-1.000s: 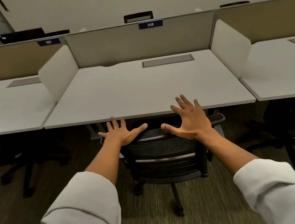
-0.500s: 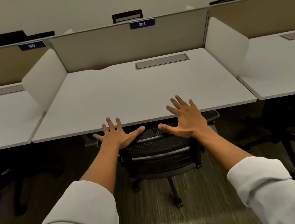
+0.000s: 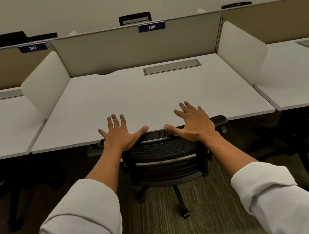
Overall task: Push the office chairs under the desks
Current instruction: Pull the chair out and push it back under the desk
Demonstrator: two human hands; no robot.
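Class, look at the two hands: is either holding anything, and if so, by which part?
Nothing is gripped. The left hand and right hand lie open, fingers spread, at the top edge of the office chair backrest.

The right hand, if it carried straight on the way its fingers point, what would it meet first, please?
Probably nothing soon: the right hand rests on the chair back, fingers spread above the bare desk top. The way looks free up to the rear partition, though height is unclear.

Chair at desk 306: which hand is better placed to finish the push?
Neither clearly; slight edge right. Left hand and right hand both spread flat on the chair backrest top, mirrored either side of centre; push with both.
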